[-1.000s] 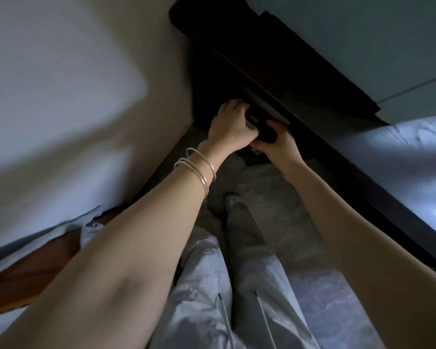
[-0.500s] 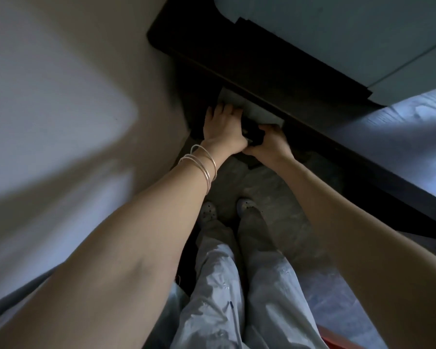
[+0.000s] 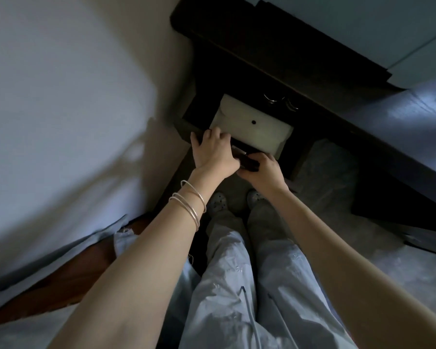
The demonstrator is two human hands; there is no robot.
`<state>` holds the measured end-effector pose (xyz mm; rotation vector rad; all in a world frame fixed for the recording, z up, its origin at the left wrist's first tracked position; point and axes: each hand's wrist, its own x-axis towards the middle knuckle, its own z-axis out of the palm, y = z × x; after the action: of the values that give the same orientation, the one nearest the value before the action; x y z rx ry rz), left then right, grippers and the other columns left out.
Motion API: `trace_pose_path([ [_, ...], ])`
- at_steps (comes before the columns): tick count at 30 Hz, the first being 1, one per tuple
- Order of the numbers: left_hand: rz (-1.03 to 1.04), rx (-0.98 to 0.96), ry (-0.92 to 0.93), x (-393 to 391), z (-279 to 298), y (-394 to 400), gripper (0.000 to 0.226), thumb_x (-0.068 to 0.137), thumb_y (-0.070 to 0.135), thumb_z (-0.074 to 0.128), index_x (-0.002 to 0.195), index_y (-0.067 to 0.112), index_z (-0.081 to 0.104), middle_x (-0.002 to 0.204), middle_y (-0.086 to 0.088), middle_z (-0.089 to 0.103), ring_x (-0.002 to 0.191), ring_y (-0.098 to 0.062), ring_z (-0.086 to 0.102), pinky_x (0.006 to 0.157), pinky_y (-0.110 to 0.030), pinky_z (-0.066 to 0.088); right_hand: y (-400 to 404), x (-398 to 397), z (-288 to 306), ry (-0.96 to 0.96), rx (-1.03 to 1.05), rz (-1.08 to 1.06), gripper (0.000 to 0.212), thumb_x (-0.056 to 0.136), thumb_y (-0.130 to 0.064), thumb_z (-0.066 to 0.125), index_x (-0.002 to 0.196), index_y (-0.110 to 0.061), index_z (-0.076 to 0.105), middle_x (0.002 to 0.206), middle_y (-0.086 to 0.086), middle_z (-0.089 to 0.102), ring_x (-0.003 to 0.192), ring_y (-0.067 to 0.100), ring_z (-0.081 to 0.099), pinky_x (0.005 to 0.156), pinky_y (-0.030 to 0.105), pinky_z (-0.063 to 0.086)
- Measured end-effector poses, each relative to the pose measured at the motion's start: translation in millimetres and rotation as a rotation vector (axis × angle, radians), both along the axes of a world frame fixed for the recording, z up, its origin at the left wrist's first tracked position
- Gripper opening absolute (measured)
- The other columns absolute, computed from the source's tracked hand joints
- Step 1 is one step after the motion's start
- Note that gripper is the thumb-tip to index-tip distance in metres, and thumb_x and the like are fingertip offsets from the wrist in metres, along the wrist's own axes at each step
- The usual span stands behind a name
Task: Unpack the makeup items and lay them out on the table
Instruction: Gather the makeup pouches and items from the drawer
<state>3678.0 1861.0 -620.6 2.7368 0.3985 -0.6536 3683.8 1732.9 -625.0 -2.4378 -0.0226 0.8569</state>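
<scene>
A dark drawer (image 3: 186,127) stands pulled out from under the dark table (image 3: 400,137). Inside it lies a pale flat pouch (image 3: 252,127) with a small dark snap button. My left hand (image 3: 213,152), bangles on its wrist, grips the drawer's front edge with its fingers hooked over it. My right hand (image 3: 263,170) grips the same front edge just to the right, fingers curled around the dark front. Both hands sit close together, nearly touching. No makeup items show outside the pouch.
Metal rings (image 3: 275,99) glint at the back of the drawer. A white wall fills the left. The table edge runs diagonally at right. My legs and shoes (image 3: 219,202) stand on a grey floor below the drawer.
The drawer has slid out toward me under both hands, baring the whole pale pouch and the metal rings behind it. The view has tilted down.
</scene>
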Motion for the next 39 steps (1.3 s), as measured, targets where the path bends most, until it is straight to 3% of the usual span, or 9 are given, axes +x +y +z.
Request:
trace_pose_path([
  [16,0.024,0.032,0.036,-58,4,8,0.056,0.085,0.04,0.058,0.135,0.021,0.044,0.139,-0.005,0.042,0.135,-0.024,0.03,0.115,-0.055,0.013,4,-57,-4,0.085,0.077,-0.046,0.054,0.08,-0.029,0.071,0.129,-0.011,0.055,0.13,0.009,0.05,0.122,0.026,0.047,0.103,0.039,0.039],
  [22,0.048,0.036,0.028,-45,1,10,0.052,0.086,0.039,0.055,0.133,0.019,0.047,0.137,-0.007,0.044,0.135,-0.026,0.031,0.115,-0.055,0.011,-4,-35,-9,0.191,0.217,-0.253,0.055,0.081,-0.023,0.071,0.131,-0.009,0.052,0.129,0.011,0.056,0.118,0.024,0.054,0.099,0.031,0.045],
  [25,0.068,0.025,-0.009,-29,-7,12,0.052,0.087,0.037,0.055,0.133,0.015,0.047,0.138,-0.011,0.043,0.132,-0.029,0.034,0.114,-0.046,0.021,-14,-14,-17,0.153,0.139,-0.273,0.054,0.082,-0.025,0.07,0.131,-0.012,0.05,0.132,0.011,0.051,0.118,0.023,0.052,0.091,0.026,0.043],
  [28,0.171,-0.082,0.062,-11,-22,13,0.052,0.086,0.031,0.057,0.132,0.011,0.044,0.137,-0.013,0.041,0.127,-0.031,0.037,0.097,-0.041,0.039,-22,10,-29,0.168,0.051,-0.259,0.057,0.083,-0.024,0.07,0.133,-0.013,0.046,0.136,0.012,0.046,0.118,0.026,0.051,0.083,0.026,0.042],
  [30,0.238,-0.14,0.138,1,-34,14,0.052,0.085,0.028,0.057,0.132,0.011,0.042,0.136,-0.014,0.039,0.125,-0.032,0.039,0.089,-0.04,0.04,-26,25,-37,0.199,0.026,-0.284,0.06,0.082,-0.024,0.07,0.135,-0.014,0.043,0.138,0.013,0.043,0.117,0.028,0.052,0.085,0.03,0.046],
  [34,0.348,-0.239,0.321,29,-63,23,0.066,0.085,0.031,0.056,0.142,0.013,0.029,0.143,-0.015,0.033,0.129,-0.034,0.038,0.098,-0.041,0.038,-30,48,-55,0.27,-0.018,-0.338,0.069,0.086,-0.022,0.067,0.143,-0.008,0.03,0.142,0.013,0.039,0.125,0.03,0.046,0.083,0.028,0.041],
  [39,0.469,-0.33,0.38,48,-83,30,0.077,0.08,0.034,0.065,0.142,0.009,0.027,0.14,-0.014,0.039,0.125,-0.032,0.042,0.099,-0.038,0.042,-27,66,-77,0.368,0.006,-0.43,0.085,0.083,-0.021,0.07,0.146,-0.002,0.016,0.145,0.015,0.037,0.132,0.03,0.039,0.105,0.036,0.038],
])
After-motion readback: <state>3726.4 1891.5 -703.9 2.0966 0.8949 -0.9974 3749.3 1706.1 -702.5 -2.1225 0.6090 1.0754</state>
